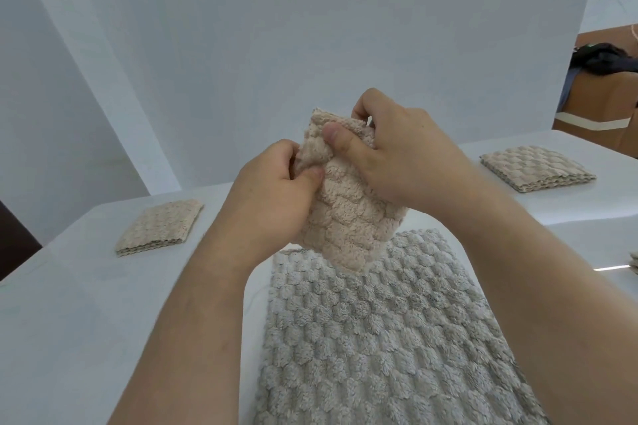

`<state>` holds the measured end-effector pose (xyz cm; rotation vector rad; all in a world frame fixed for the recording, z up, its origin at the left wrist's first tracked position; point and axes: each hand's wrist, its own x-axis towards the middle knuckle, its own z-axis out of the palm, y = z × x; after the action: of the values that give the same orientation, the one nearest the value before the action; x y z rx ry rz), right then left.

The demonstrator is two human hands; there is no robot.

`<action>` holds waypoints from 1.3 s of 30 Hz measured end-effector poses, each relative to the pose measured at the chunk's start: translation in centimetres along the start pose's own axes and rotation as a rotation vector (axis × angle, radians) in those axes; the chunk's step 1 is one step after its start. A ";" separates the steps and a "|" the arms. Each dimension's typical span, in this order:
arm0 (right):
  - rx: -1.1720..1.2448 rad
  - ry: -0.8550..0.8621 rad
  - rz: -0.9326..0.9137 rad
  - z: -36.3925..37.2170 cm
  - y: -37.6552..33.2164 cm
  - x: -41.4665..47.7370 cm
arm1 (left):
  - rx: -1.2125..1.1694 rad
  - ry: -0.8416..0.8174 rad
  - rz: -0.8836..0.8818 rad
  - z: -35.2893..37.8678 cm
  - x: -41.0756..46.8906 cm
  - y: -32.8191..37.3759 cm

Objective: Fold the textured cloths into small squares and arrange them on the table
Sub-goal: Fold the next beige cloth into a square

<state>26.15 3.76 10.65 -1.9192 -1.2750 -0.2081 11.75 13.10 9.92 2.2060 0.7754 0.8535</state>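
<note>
Done: left folded square [160,226], right folded square [537,167], on your table [69,321].
Held: your left hand [276,190] and right hand [397,155] pinch the beige cloth [348,217] aloft.
Remaining: grey cloth [379,338], flat, unfolded.

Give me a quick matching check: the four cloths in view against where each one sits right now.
Things: 1 beige cloth; 2 grey cloth; 3 folded beige square; 4 folded checked stack.
Places: A flat on the table, nearest the person; B table's far right; C gripped by left hand and right hand, off the table; D table's far left.
Pairs: 1-C; 2-A; 3-D; 4-B.
</note>
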 end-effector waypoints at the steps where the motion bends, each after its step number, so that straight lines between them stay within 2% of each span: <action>1: 0.001 -0.010 -0.010 0.1 -0.1 -0.1 | -0.001 0.021 -0.012 0.1 0.1 0.0; 6: 0.051 -0.044 -0.023 0.4 -0.2 -0.2 | 0.018 0.110 -0.034 0.8 0.3 0.0; 13: 0.071 -0.041 -0.004 0.1 -0.3 0.0 | -0.111 0.130 0.081 1.6 0.1 -0.6; 17: 0.076 -0.066 0.021 0.2 -0.4 0.0 | -0.073 0.242 0.146 1.5 0.6 -1.3; 21: 0.078 -0.132 0.034 0.0 0.0 0.2 | -0.067 0.361 0.139 0.3 1.0 -1.9; 25: 0.296 -0.196 0.012 -0.7 0.5 0.2 | -0.120 0.415 0.102 0.2 1.3 -2.2; 29: 0.406 -0.320 0.034 -1.5 0.4 0.1 | -0.169 0.469 0.078 -0.1 1.4 -2.3; 33: 0.610 -0.448 0.092 -2.1 0.5 -0.1 | -0.217 0.449 0.051 -0.7 1.4 -2.8; 39: 0.141 -0.264 0.113 -1.3 0.6 0.3 | -0.078 0.396 0.100 -1.3 1.8 -3.2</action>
<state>27.16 2.91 11.35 -1.9344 -1.3068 0.1951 10.97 16.75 9.00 2.0454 0.8012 1.3738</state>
